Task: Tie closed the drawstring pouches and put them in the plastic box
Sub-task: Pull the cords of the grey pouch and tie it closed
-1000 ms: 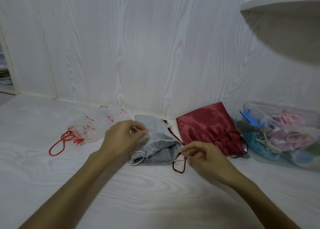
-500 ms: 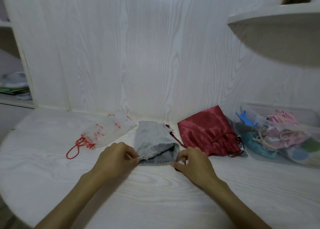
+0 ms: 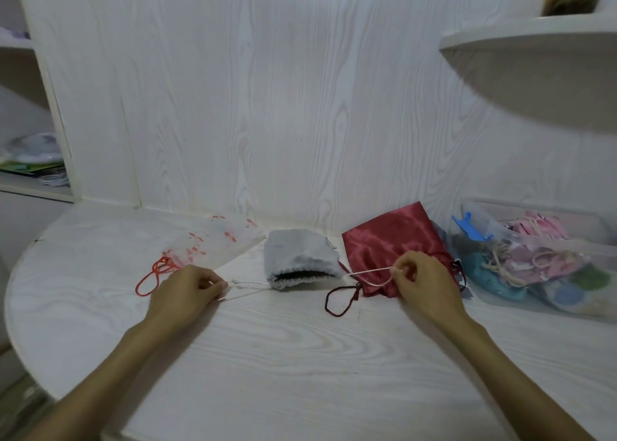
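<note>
Scene: A person at a white wood-grain table (image 3: 300,357) draws a grey drawstring pouch (image 3: 298,257) shut, one cord in each hand.
Left hand: The left hand (image 3: 185,293) is closed in a pinch on the white cord (image 3: 248,285) that runs out of the pouch's left side.
Right hand: The right hand (image 3: 424,280) pinches the matching white cord (image 3: 370,272) on the pouch's right side, thumb and forefinger closed on it; a slack loop hangs below the fingers.
Pouch in work: It lies flat between the two hands, mouth toward the person, gathered but with a dark gap showing, so not yet closed or knotted.
Waiting: A sheer white pouch with red print (image 3: 213,243) lies just beyond the left hand, its red cord (image 3: 152,275) loose to that hand's left; a red satin pouch (image 3: 390,250) lies partly under the right hand, its dark red cord (image 3: 340,302) trailing to that hand's left.
Destination: The clear plastic box (image 3: 547,290), already holding several tied pouches, sits to the right of the right hand, close by.
Risks: Uneven pulling could drag the light pouch sideways instead of cinching it. The right hand works directly over the satin pouch, so its dark cord could be caught up in the knot. A cord could slip from a fingertip pinch before the mouth closes fully.
</note>
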Demonstrator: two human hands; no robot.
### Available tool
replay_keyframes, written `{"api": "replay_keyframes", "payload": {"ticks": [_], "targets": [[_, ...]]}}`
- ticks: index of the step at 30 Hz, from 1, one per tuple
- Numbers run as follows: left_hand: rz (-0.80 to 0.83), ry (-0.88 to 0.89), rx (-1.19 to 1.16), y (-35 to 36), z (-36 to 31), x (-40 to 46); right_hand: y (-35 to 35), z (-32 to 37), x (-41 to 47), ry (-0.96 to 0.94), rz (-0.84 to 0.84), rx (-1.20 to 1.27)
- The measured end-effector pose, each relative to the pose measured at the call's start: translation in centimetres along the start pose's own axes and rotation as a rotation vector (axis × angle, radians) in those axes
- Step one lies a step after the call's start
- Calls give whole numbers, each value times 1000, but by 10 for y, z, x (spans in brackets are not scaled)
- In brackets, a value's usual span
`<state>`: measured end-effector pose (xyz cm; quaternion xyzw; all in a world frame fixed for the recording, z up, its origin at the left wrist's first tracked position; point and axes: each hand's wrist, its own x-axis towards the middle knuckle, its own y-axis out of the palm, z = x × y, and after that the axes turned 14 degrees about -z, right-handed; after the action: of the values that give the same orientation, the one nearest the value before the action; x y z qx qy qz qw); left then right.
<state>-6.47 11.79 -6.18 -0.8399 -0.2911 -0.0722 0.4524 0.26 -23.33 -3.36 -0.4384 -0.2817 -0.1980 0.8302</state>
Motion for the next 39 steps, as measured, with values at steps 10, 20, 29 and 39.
{"api": "replay_keyframes", "payload": {"ticks": [10,20,29,39], "targets": [[84,107,152,-12,-15,2,-8,-7,-7,107,246,-91],[183,234,100,23,-54,-12,33,49,-29,-228,295,-122],[-78,346,-98,18,-43,-12,27,46,-21,-127,156,140],[-163,465,248,16,-28,-12,11,20,-28,-89,165,24]]}}
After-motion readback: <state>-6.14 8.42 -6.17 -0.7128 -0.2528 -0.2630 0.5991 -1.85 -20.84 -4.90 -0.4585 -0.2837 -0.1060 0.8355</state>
